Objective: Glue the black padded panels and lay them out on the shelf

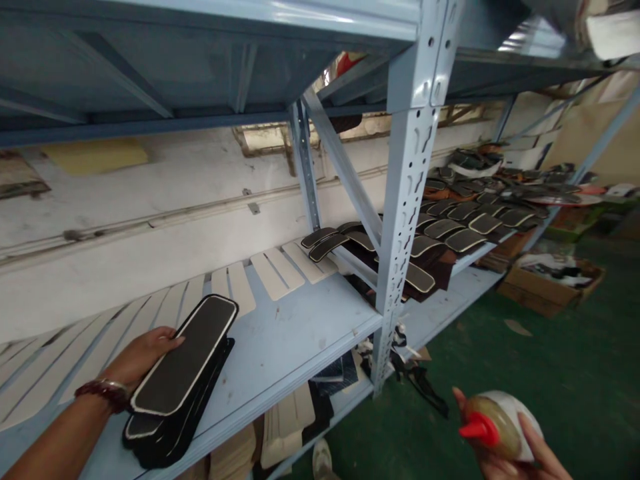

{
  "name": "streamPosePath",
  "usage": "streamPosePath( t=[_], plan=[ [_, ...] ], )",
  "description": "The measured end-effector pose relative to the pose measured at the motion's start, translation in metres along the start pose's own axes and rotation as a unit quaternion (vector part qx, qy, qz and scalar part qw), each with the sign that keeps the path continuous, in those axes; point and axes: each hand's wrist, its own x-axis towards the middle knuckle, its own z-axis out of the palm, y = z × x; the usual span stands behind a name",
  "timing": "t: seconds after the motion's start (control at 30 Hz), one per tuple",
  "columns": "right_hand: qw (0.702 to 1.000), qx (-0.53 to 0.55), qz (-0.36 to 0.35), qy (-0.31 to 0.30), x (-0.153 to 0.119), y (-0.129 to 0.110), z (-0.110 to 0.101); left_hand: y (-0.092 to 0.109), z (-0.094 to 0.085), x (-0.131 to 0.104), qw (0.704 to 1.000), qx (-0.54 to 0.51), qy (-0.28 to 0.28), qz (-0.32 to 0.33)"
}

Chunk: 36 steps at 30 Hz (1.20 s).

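My left hand (147, 353) is closed on the edge of a dark rectangular panel (187, 357) with rounded corners and a pale outline, thumb on its upper face. That panel tops a stack of similar black pieces (165, 443) on the blue shelf (295, 333). Off to the right, over the green floor, my right hand (525, 440) wraps round a squeeze bottle (500, 420) with a red nozzle. The nozzle points left, away from the shelf's pieces. Behind my left hand lies a row of cream strips (277, 273) along the wall.
A perforated blue upright (400, 200) divides the rack, with another shelf deck (200, 67) overhead. Many dark panels (443, 230) cover the bay beyond. A cardboard box (550, 283) stands on the floor. Cream and dark pieces (285, 427) fill the lower shelf.
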Motion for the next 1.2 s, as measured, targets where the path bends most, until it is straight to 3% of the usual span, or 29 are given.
streamPosePath(
  t=[0.13,0.27,0.33,0.47,0.67,0.97,1.2],
  plan=[
    [0.997,-0.003,-0.057,-0.051,-0.015,-0.004,0.048,0.046,0.059,-0.043,0.970,-0.153,-0.185,0.039],
    [0.982,-0.048,-0.128,-0.130,-0.035,-0.010,0.100,0.083,0.114,-0.081,0.903,-0.149,-0.404,0.013],
    [0.966,-0.078,-0.172,-0.176,-0.044,-0.013,0.119,0.093,0.132,-0.093,0.874,-0.131,-0.469,0.007],
    [0.924,-0.153,-0.247,-0.248,-0.056,-0.018,0.137,0.101,0.153,-0.104,0.857,-0.117,-0.502,0.013],
    [0.887,-0.227,-0.296,-0.274,-0.062,-0.022,0.133,0.102,0.162,-0.110,0.848,-0.121,-0.517,-0.001],
    [0.870,-0.264,-0.291,-0.297,-0.063,-0.018,0.127,0.096,0.158,-0.108,0.824,-0.099,-0.557,-0.002],
    [0.866,-0.266,-0.284,-0.313,-0.066,-0.012,0.127,0.096,0.153,-0.109,0.840,-0.092,-0.535,0.011]
  ],
)
